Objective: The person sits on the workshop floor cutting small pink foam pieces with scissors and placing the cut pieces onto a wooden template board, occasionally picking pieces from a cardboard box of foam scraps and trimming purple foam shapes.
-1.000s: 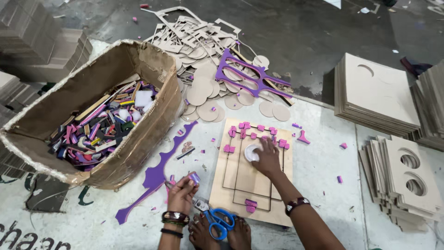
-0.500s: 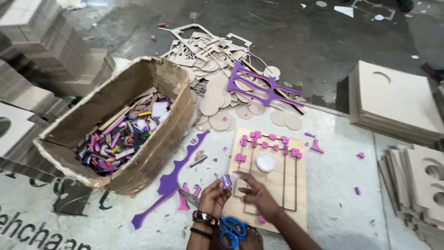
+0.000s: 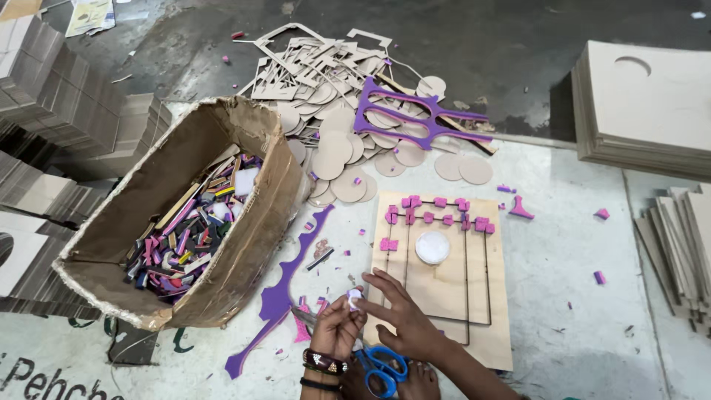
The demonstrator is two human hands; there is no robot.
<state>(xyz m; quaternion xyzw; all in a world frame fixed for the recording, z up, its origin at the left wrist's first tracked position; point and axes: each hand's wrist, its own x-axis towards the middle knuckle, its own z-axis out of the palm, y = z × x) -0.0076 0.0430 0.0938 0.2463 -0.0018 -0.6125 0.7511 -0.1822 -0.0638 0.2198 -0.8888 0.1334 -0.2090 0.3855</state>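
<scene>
Left edge: cardboard box [image 3: 185,222] of coloured scraps, walls torn
Left hand [image 3: 337,330]: fingers pinched shut on small white piece [image 3: 355,298], near edge
Right hand [image 3: 404,318]: fingertips on same piece, over wooden board [image 3: 452,296]
Hidden: blue scissors [image 3: 379,367] partly under wrists
Right: open floor [image 3: 570,296], cardboard stacks [image 3: 644,111] cut off

We see a matt, pale wooden board [image 3: 452,296] at 6 o'clock, studded with soft pink foam blocks [image 3: 437,211]. At 9 o'clock, the box [image 3: 244,244] is rough, torn brown cardboard. The scissors [image 3: 378,367] have glossy blue plastic handles. The floor [image 3: 518,44] at 12 o'clock looks like dull, stained concrete.
</scene>
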